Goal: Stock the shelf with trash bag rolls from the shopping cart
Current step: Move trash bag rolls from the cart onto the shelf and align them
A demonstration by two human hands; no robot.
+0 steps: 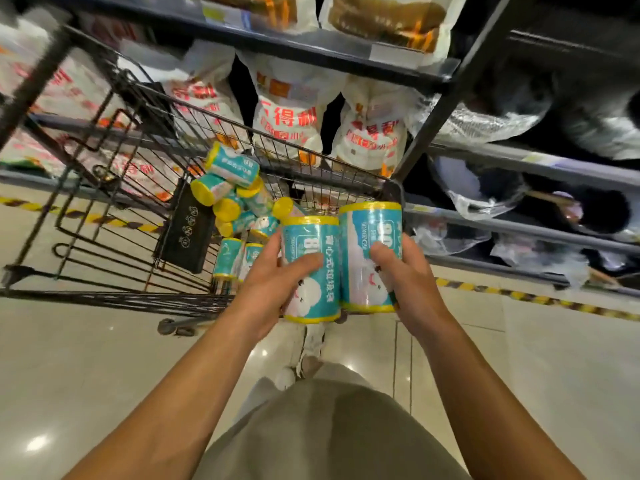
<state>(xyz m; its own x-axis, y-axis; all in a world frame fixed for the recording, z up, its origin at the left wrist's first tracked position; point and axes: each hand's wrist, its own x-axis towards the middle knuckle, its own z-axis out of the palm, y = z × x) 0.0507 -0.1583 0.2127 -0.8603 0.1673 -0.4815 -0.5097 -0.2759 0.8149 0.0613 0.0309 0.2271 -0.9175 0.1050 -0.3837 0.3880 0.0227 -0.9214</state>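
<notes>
Readable print: teal trash bag roll labels and white sacks with red characters.

The roll in the left hand [273,282] [313,271] carries a large white "80" toward its 12 o'clock end, partly behind the fingers, with a column of white Chinese characters down the label; "心" is legible, the rest are too soft to read surely. The roll in the right hand [405,271] [369,251] shows a big "80" near its top and a line of small Latin capitals, blurred beyond reading. On the shelf at 12 o'clock, the middle white sack [289,116] bears bold red "得利" over a smaller, unreadable red line. The black panel [188,230] inside the cart, at 9 o'clock of the hands, holds round white pictograms, no words.
</notes>
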